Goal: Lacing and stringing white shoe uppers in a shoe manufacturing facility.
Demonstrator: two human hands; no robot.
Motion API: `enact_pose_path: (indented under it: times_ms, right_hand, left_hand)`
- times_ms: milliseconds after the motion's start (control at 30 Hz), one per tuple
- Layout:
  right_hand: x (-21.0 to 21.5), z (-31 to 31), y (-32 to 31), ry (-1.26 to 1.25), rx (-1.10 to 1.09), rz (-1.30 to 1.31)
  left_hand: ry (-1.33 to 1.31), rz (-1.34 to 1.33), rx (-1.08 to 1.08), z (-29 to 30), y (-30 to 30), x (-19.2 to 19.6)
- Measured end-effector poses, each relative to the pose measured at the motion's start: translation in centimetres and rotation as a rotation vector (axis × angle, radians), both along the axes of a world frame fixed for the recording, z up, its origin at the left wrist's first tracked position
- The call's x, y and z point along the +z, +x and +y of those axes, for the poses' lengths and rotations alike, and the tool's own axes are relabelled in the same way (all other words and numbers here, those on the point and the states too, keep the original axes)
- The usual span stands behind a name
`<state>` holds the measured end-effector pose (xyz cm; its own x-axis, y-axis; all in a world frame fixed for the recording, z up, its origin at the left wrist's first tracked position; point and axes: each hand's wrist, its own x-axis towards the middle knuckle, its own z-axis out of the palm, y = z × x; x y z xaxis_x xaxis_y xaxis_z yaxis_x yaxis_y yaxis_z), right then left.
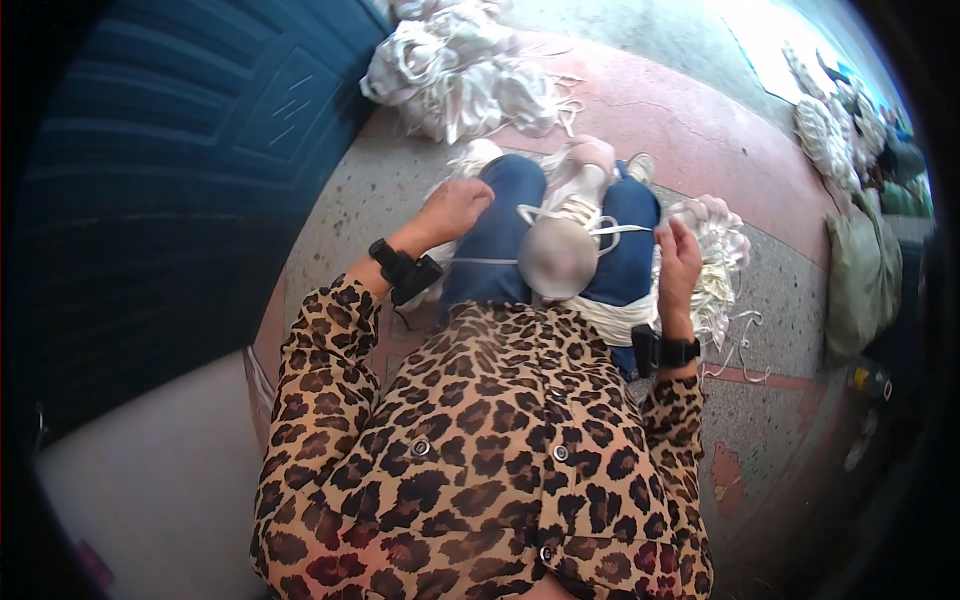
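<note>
A pale shoe [576,208] with white laces stands between my knees, and its near part is a blurred round patch. Loops of the white shoelace [625,229] spread to both sides of it. My right hand [681,256], right of the shoe over my right knee, pinches an end of this lace, which runs taut toward the fingers. Above my left thigh, my left hand [456,210] is closed with its fingers curled inward. What it holds, if anything, is hidden. A thin white strand crosses the left thigh below that hand. Both wrists wear black straps with small devices.
A heap of white laced pieces [450,75] lies on the floor ahead. More white pieces and cords [715,245] pile beside my right leg. A blue panelled door [190,150] stands at left, a grey-green sack [862,280] at right. White bundles [825,135] lie far right.
</note>
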<state>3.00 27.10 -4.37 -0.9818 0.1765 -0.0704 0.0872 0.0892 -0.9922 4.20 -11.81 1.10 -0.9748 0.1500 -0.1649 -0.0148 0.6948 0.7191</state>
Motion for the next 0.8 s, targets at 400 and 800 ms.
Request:
enact_pose_path:
  times_ms: [400, 800]
  right_hand:
    - [-5.9, -3.6, 5.1, 0.156, 0.356, -0.451]
    - [-6.8, -4.7, 6.1, -0.053, 0.286, -0.618]
  left_hand:
    - [0.232, -0.282, 0.119, -7.2, 11.1, -9.1]
    - [0.411, -0.427, -0.062, -8.0, 5.1, -0.1]
